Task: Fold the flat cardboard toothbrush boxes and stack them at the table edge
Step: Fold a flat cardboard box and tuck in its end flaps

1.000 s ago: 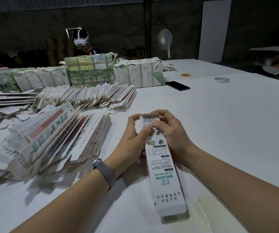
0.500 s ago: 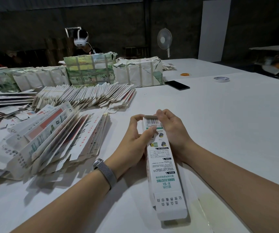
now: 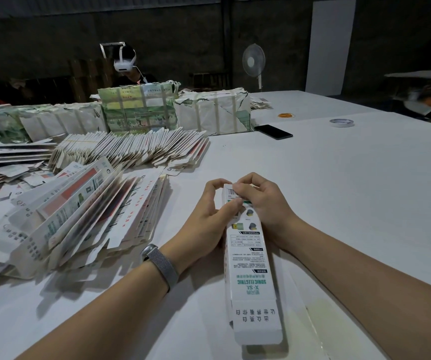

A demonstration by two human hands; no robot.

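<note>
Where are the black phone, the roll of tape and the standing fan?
black phone (image 3: 273, 131), head view, middle of its dark screen.
roll of tape (image 3: 342, 122), head view, near rim of the ring.
standing fan (image 3: 253, 60), head view, centre of its round grille.

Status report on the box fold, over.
Left hand and right hand both pinch the far end of the box. Near flap open. Pile of flat boxes to the left, apart from the hands.
</note>
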